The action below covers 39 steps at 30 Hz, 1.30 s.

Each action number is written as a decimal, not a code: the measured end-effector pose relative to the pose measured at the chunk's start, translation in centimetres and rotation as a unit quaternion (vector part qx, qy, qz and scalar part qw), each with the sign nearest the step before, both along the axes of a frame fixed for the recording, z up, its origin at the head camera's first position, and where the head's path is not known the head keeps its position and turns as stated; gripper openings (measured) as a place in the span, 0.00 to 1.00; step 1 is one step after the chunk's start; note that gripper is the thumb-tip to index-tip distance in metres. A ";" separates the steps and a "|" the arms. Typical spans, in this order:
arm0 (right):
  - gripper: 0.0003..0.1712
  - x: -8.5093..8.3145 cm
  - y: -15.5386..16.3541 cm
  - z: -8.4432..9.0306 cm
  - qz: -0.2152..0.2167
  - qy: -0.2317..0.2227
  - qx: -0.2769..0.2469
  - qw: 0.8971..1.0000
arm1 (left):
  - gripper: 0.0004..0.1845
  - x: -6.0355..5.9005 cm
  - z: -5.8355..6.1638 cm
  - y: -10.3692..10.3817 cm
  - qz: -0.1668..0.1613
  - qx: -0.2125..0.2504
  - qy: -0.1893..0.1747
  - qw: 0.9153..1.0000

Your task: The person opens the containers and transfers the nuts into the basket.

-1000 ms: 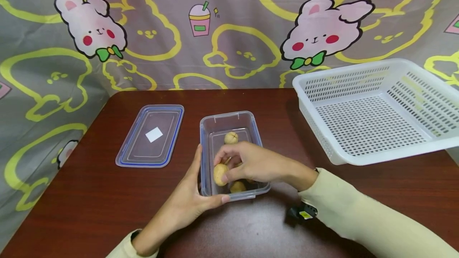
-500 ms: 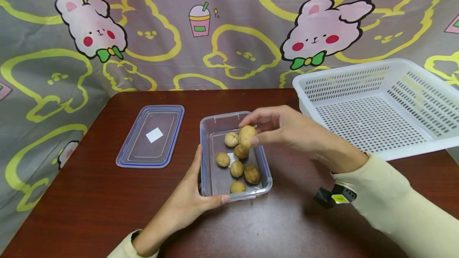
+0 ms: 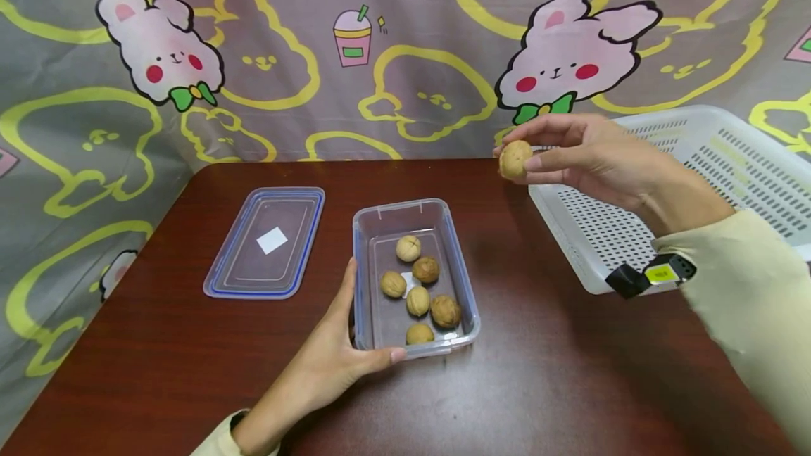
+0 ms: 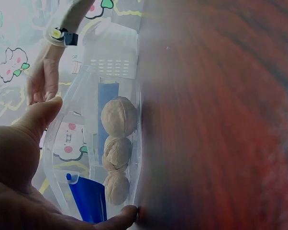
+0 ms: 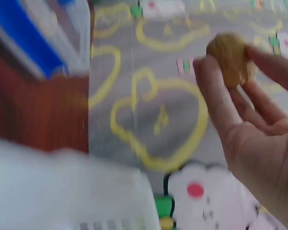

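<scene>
The head view takes in the whole desk (image 3: 190, 371): on the left a clear lid (image 3: 266, 241) with a blue rim lies flat, and just right of it stands the open clear box (image 3: 374, 217) with six walnuts (image 3: 418, 299) inside. The left hand (image 3: 338, 361) holds the box's near left corner, thumb along the left wall and a fingertip curled round the front edge. Only the left wrist view (image 4: 19, 163) shows this grip from close by: thumb against the box wall (image 4: 134, 120), a fingertip under its edge, and three walnuts (image 4: 118, 116) seen through the plastic.

Further right, the right hand (image 3: 592, 157) is raised above the desk at the near left corner of the white slotted basket (image 3: 716, 188), pinching a single walnut (image 3: 514, 158) between thumb and fingertips. The right wrist view, blurred, shows that walnut (image 5: 228, 57) from the palm side (image 5: 259, 143), thumb and fingers closed round it against the rabbit-patterned cloth (image 5: 149, 120).
</scene>
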State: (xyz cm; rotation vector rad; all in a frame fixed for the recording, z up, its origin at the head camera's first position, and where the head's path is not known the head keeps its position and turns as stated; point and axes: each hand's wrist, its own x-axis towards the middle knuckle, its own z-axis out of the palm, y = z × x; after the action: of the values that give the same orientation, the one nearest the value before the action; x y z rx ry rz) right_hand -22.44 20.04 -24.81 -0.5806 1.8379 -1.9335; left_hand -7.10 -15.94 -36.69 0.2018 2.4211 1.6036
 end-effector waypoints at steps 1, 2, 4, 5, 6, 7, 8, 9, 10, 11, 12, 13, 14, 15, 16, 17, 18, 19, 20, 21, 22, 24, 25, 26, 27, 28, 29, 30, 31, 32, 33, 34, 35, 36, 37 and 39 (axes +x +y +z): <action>0.20 -0.5 0.7 0.0 0.005 -0.008 -0.018 1.000 | 0.75 0.0 0.0 0.0 0.000 0.000 -0.001 1.000; 0.21 -1.0 1.4 -0.1 0.010 -0.015 -0.033 0.999 | 0.75 0.0 0.0 0.0 0.001 -0.002 -0.002 1.000; 0.21 -1.8 2.5 -0.3 0.013 -0.022 -0.050 0.998 | 0.75 0.0 0.0 0.0 0.003 -0.005 -0.005 1.000; 0.21 -2.2 3.0 -0.5 0.013 -0.026 -0.059 0.998 | 0.75 0.0 0.0 0.0 0.004 -0.007 -0.006 1.000; 0.22 -2.6 3.5 -0.6 0.015 -0.029 -0.068 0.997 | 0.75 0.0 0.1 0.0 0.004 -0.010 -0.006 1.000; 0.22 -3.0 4.0 -0.8 0.014 -0.032 -0.076 0.996 | 0.75 0.0 0.0 0.0 0.004 -0.010 -0.007 1.000; 0.22 -3.3 4.4 -1.0 0.010 -0.034 -0.080 0.996 | 0.75 0.0 0.0 0.0 0.005 -0.011 -0.008 1.000; 0.22 -3.6 4.7 -1.2 0.006 -0.037 -0.083 0.996 | 0.75 0.0 0.0 0.0 0.005 -0.010 -0.008 1.000; 0.21 -3.9 5.1 -1.3 -0.001 -0.041 -0.085 0.996 | 0.75 0.0 0.0 0.0 0.005 -0.012 -0.008 1.000; 0.21 -4.1 5.4 -1.5 -0.010 -0.045 -0.084 0.995 | 0.75 0.0 0.0 0.0 0.006 -0.012 -0.009 1.000; 0.21 -4.3 5.7 -1.6 -0.019 -0.050 -0.084 0.995 | 0.76 0.0 0.1 0.0 0.006 -0.012 -0.009 1.000; 0.20 -4.5 6.0 -1.8 -0.028 -0.053 -0.082 0.995 | 0.76 0.0 0.0 0.1 0.006 -0.012 -0.011 1.000; 0.20 -4.7 6.3 -2.0 -0.037 -0.058 -0.081 0.994 | 0.76 0.1 0.1 0.1 0.007 -0.014 -0.012 1.000; 0.19 -4.9 6.6 -2.2 -0.044 -0.063 -0.081 0.994 | 0.76 0.1 0.1 0.1 0.007 -0.013 -0.013 1.000; 0.19 -5.1 6.9 -2.4 -0.051 -0.067 -0.082 0.993 | 0.76 0.1 0.1 0.1 0.007 -0.014 -0.013 1.000; 0.19 -5.2 7.1 -2.6 -0.056 -0.070 -0.083 0.992 | 0.76 0.1 0.1 0.1 0.006 -0.015 -0.012 1.000; 0.19 -5.4 7.3 -2.7 -0.063 -0.074 -0.083 0.992 | 0.76 0.1 0.1 0.1 0.006 -0.017 -0.012 1.000; 0.18 -5.5 7.5 -2.9 -0.069 -0.078 -0.081 0.991 | 0.76 0.1 0.1 0.1 0.005 -0.018 -0.011 1.000; 0.18 -5.7 7.7 -3.1 -0.077 -0.084 -0.076 0.991 | 0.76 0.0 0.1 0.1 0.005 -0.019 -0.011 1.000; 0.18 -5.8 7.8 -3.3 -0.086 -0.086 -0.066 0.990 | 0.76 0.0 0.1 0.1 0.005 -0.021 -0.011 1.000; 0.18 -5.9 8.0 -3.4 -0.095 -0.088 -0.052 0.990 | 0.76 0.0 0.1 0.0 0.005 -0.024 -0.011 1.000; 0.18 -6.2 8.2 -3.8 -0.114 -0.092 -0.022 0.989 | 0.76 0.0 0.2 0.0 0.005 -0.028 -0.012 1.000; 0.18 -6.4 8.2 -3.9 -0.120 -0.092 -0.005 0.988 | 0.76 0.0 0.2 0.0 0.004 -0.028 -0.013 1.000; 0.19 -6.5 8.3 -4.1 -0.123 -0.093 0.009 0.988 | 0.76 0.0 0.2 0.0 0.004 -0.029 -0.013 0.999; 0.19 -6.7 8.4 -4.3 -0.124 -0.092 0.025 0.988 | 0.76 0.0 0.2 0.0 0.004 -0.029 -0.014 0.999; 0.19 -6.9 8.5 -4.4 -0.124 -0.091 0.040 0.987 | 0.76 0.0 0.2 0.0 0.004 -0.028 -0.013 1.000; 0.19 -7.0 8.5 -4.6 -0.120 -0.090 0.053 0.987 | 0.76 0.0 0.2 0.0 0.004 -0.027 -0.012 1.000; 0.19 -7.2 8.6 -4.8 -0.115 -0.087 0.068 0.987 | 0.76 0.0 0.2 0.0 0.004 -0.027 -0.011 1.000; 0.19 -7.4 8.7 -5.0 -0.109 -0.086 0.083 0.987 | 0.76 0.0 0.2 0.0 0.004 -0.026 -0.010 1.000; 0.19 -7.6 8.9 -5.2 -0.102 -0.085 0.099 0.986 | 0.76 -0.1 0.2 0.0 0.004 -0.026 -0.009 1.000; 0.19 -7.7 9.0 -5.4 -0.094 -0.082 0.118 0.985 | 0.76 -0.1 0.2 0.0 0.004 -0.025 -0.008 1.000; 0.19 -7.9 9.1 -5.7 -0.087 -0.081 0.134 0.984 | 0.76 -0.1 0.2 0.0 0.003 -0.023 -0.007 1.000; 0.19 -8.0 9.2 -5.9 -0.080 -0.079 0.152 0.982 | 0.76 0.0 0.2 0.1 0.003 -0.021 -0.008 1.000; 0.19 -8.1 9.3 -6.1 -0.073 -0.078 0.169 0.980 | 0.76 0.0 0.2 0.1 0.004 -0.018 -0.009 1.000; 0.19 -8.2 9.4 -6.3 -0.067 -0.078 0.185 0.977 | 0.76 0.0 0.2 0.1 0.004 -0.014 -0.011 1.000; 0.18 -8.4 9.6 -6.8 -0.057 -0.082 0.211 0.972 | 0.75 0.0 0.2 0.1 0.005 -0.013 -0.013 1.000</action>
State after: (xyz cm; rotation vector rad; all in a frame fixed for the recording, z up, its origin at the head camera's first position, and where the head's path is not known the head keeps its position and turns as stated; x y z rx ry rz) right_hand -30.81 29.61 -31.58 -0.1775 2.1217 -1.5295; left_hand -7.06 -15.80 -36.50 0.1626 2.4247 1.5693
